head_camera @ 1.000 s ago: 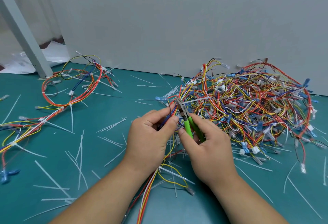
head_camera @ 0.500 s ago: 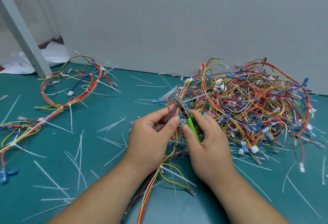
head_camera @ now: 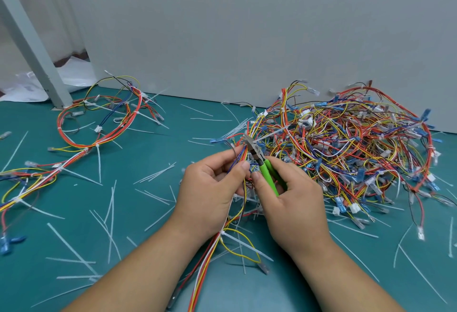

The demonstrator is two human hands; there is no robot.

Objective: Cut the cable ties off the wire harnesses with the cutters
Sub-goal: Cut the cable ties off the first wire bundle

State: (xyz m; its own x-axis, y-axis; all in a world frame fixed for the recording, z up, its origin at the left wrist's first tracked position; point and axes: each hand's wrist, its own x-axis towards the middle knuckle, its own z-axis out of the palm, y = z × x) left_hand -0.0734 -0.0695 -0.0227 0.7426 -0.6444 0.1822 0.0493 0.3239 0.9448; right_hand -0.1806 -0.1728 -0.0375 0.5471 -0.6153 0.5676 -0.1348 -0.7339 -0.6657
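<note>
Nearest, a wire harness (head_camera: 211, 257) is trailing out from under the left hand (head_camera: 210, 188), which is gripping its wires between thumb and curled fingers. Beside it the right hand (head_camera: 294, 203) is clasping the green handles of the cutters (head_camera: 267, 175) — their metal tip is pointing away, at the wires above the left hand. Cut cable ties (head_camera: 71, 248) are lying scattered over the teal surface (head_camera: 153, 153). Farther right a tangled pile of harnesses (head_camera: 351, 148) is lying against the grey wall (head_camera: 247, 27), a looped harness (head_camera: 99, 124) far left
</note>
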